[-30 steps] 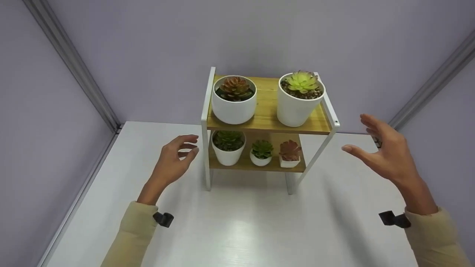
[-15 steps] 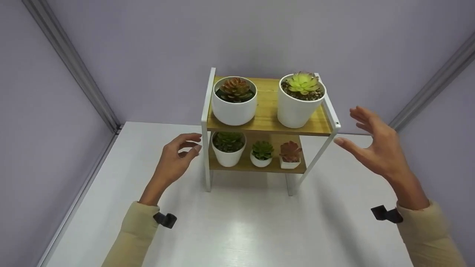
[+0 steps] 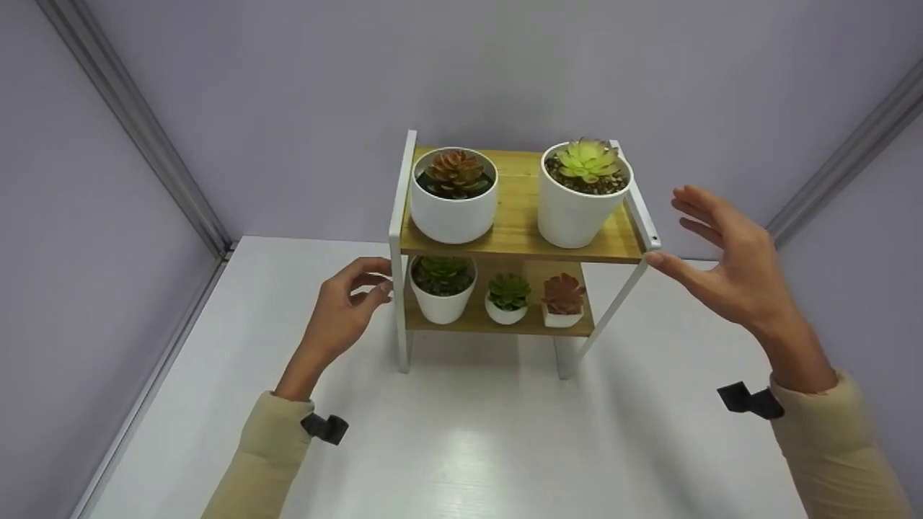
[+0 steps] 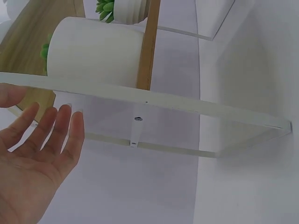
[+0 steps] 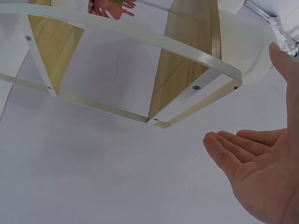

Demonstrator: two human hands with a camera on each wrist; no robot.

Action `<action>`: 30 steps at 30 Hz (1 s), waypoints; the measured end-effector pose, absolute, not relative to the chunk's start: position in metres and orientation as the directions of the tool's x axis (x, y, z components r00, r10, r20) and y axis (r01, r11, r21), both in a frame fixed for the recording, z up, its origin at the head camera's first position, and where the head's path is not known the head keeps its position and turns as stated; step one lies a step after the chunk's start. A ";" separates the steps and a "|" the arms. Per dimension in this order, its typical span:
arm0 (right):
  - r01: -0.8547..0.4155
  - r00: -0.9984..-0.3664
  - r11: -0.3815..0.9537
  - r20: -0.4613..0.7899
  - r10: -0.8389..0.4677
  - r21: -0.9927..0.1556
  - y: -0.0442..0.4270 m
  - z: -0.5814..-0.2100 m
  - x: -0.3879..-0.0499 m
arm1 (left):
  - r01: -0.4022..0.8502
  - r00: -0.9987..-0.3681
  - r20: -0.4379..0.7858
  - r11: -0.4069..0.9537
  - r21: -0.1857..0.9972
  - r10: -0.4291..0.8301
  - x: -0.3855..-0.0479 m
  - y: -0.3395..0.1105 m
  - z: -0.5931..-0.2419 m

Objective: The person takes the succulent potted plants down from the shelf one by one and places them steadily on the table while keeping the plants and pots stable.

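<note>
We have a two-tier rack with a white frame and light wooden boards (image 3: 517, 216) standing upright on the white desk (image 3: 461, 447), between the two hands. Our left hand (image 3: 339, 310) is loosely bent, with a gap between thumb and fingers, at the left white upright (image 3: 399, 303); we cannot tell whether it touches. Our right hand (image 3: 746, 274) is spread, thumb well away from the fingers, beside the rack's right front corner; contact of the thumb there is also uncertain.

We judge the frame stiff and fairly smooth, probably painted metal, so dry fingers could slide on it. The load is likely moderate and top-heavy: a rounded white pot with a red-brown succulent (image 3: 454, 216) and a tall tapered white pot with a lime-green succulent (image 3: 573, 216) sit on the upper board. Below are a tapered white pot with a dark green succulent (image 3: 441, 306), a small round white pot with a green succulent (image 3: 506, 315) and a small square white pot with a reddish succulent (image 3: 563, 317). All are loose, we think, and possibly breakable. We would hold both side frames at matching height, just under the upper board, keeping everything level.
</note>
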State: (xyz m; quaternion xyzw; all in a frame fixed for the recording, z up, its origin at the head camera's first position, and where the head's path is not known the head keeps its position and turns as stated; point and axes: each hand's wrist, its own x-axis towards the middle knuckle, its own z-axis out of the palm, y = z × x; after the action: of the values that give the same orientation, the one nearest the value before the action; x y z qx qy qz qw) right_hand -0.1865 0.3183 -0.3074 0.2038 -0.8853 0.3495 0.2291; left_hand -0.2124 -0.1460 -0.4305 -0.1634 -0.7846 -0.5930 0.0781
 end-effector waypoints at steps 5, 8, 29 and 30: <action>-0.518 -0.819 0.671 0.534 -0.211 -0.531 0.313 -0.301 -0.186 | 0.351 -0.933 0.321 0.226 0.909 0.162 -0.210 -0.143 -0.428; -0.518 -0.825 0.666 0.521 -0.221 -0.537 0.309 -0.297 -0.186 | 0.355 -0.932 0.324 0.225 0.908 0.162 -0.208 -0.142 -0.426; -0.449 -0.891 0.656 0.360 -0.277 -0.607 0.290 -0.261 -0.186 | 0.320 -0.946 0.294 0.252 0.913 0.136 -0.206 -0.138 -0.424; -0.433 -0.900 0.656 0.339 -0.274 -0.619 0.290 -0.259 -0.187 | 0.319 -0.946 0.294 0.254 0.913 0.135 -0.206 -0.138 -0.423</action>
State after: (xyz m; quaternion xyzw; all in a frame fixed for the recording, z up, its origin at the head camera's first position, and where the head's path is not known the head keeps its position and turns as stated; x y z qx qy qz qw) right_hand -0.1866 0.2899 -0.2593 0.1956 -0.9034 0.3660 0.1085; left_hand -0.2060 -0.1377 -0.4233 -0.1441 -0.7880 -0.5935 0.0778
